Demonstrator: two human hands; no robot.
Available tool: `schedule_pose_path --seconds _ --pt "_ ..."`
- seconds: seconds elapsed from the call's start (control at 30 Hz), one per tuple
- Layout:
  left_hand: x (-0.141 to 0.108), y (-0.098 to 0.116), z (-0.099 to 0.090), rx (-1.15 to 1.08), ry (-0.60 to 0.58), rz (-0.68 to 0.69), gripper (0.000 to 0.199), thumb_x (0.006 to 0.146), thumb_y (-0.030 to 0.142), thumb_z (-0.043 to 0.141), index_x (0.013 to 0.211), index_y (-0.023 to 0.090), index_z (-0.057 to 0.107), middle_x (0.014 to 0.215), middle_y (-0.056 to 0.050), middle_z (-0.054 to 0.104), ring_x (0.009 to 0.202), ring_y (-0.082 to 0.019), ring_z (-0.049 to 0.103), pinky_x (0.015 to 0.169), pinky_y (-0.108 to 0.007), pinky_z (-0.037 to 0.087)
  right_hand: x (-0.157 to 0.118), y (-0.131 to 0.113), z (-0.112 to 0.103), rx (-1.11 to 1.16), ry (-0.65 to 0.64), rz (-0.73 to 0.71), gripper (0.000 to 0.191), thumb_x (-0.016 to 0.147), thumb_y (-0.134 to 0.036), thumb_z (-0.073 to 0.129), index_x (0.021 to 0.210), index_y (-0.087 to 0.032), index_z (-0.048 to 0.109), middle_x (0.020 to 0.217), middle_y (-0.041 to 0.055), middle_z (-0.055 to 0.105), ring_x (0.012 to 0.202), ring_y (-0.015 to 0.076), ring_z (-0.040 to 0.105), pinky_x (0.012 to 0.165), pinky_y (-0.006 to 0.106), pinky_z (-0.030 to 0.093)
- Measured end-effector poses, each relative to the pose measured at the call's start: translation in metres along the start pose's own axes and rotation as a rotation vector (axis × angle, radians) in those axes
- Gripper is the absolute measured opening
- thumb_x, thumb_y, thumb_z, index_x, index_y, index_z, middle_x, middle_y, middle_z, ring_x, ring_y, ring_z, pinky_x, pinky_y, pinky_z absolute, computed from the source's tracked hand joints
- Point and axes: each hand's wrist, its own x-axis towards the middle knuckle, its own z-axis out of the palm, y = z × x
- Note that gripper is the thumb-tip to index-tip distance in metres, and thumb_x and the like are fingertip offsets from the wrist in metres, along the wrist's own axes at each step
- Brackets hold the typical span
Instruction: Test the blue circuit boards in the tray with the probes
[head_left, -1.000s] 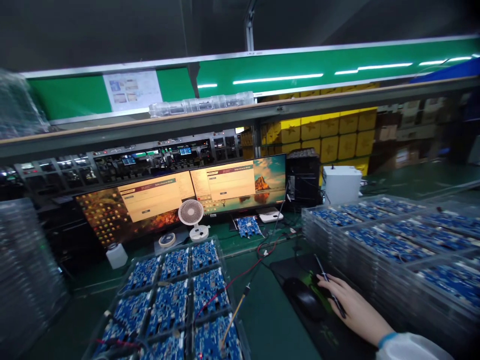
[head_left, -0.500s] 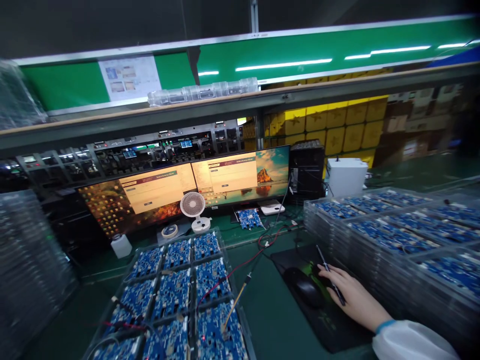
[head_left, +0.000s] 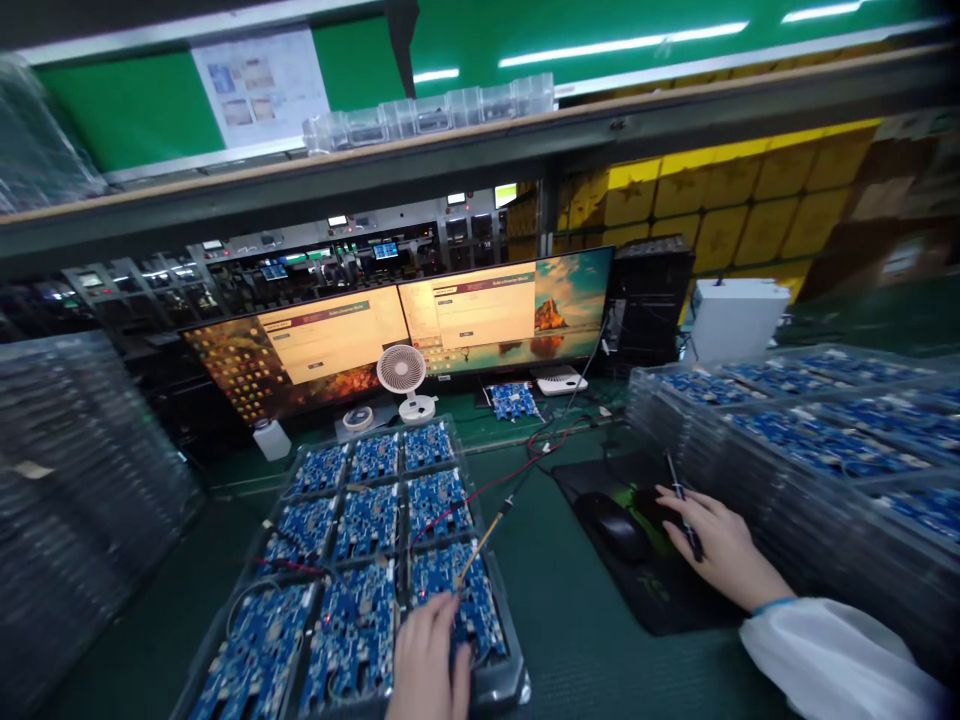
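At green bench [head_left: 559, 610] | right fingers [head_left: 694, 508] grasping pen-like tool [head_left: 690, 537] | left fingers [head_left: 430, 615] at blue board [head_left: 480, 598], grip unclear | monitors [head_left: 510, 325] under shelf [head_left: 450, 142]

A green bench [head_left: 559, 650] bears a tray [head_left: 491, 684], mouse mat [head_left: 660, 605] and monitors [head_left: 576, 300].

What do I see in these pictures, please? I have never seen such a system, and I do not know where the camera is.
There is no robot: these are a person's own bare hands, seen by one camera worn on the head. On the green table lie a tray of blue circuit boards, a black mouse on a dark pad, and, behind, a small fan. The right hand holds a thin pen-like tool. The left hand is at a board; its grip cannot be told.
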Motion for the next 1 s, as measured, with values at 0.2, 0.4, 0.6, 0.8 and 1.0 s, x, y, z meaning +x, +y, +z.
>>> schedule_pose_path --seconds 0.2,0.4,0.6,0.8,1.0 --pt "0.053 -0.003 -0.023 -0.121 -0.255 -0.168 0.033 0.090 0.023 0.040 0.112 0.016 0.064 0.111 -0.010 0.068 0.108 -0.022 0.060 0.101 -0.039 0.046 0.000 -0.001 -0.001 0.000 -0.013 -0.007 0.032 0.087 -0.038 0.042 0.102 -0.022 0.064 0.113 0.0088 0.070 0.104 0.0285 0.060 0.085 0.046 0.049" --pt "0.070 0.016 -0.027 0.000 -0.431 -0.193 0.022 0.088 0.020 0.047 0.093 0.020 0.069 0.097 -0.006 0.072 0.093 -0.021 0.064 0.089 -0.033 0.047 0.000 -0.003 -0.002 -0.004 -0.030 -0.016 0.032 0.087 -0.038 0.040 0.102 -0.021 0.064 0.114 0.0104 0.070 0.104 0.0288 0.059 0.084 0.046 0.048" --pt "0.073 0.016 -0.029 0.123 -0.489 -0.220 0.024 0.094 0.024 0.040 0.095 0.019 0.063 0.088 -0.007 0.073 0.085 -0.021 0.068 0.074 -0.029 0.045 0.002 -0.004 -0.006 -0.006 -0.056 -0.019 0.031 0.089 -0.037 0.040 0.101 -0.022 0.064 0.113 0.0099 0.070 0.103 0.0277 0.059 0.083 0.042 0.048" --pt "0.072 0.012 -0.028 0.020 -0.459 -0.236 0.020 0.092 0.025 0.045 0.089 0.021 0.064 0.089 -0.003 0.073 0.086 -0.018 0.067 0.076 -0.025 0.043 0.004 -0.006 -0.008 -0.018 -0.064 -0.015 0.031 0.089 -0.037 0.040 0.101 -0.022 0.064 0.112 0.0096 0.071 0.102 0.0270 0.060 0.083 0.041 0.048" --pt "0.071 0.010 -0.026 0.009 -0.481 -0.231 0.018 0.089 0.024 0.049 0.087 0.021 0.066 0.090 -0.002 0.073 0.086 -0.018 0.066 0.078 -0.026 0.043 0.003 -0.006 -0.008 -0.026 -0.066 -0.016 0.033 0.090 -0.039 0.037 0.102 -0.021 0.063 0.112 0.0105 0.071 0.102 0.0289 0.059 0.082 0.043 0.048"
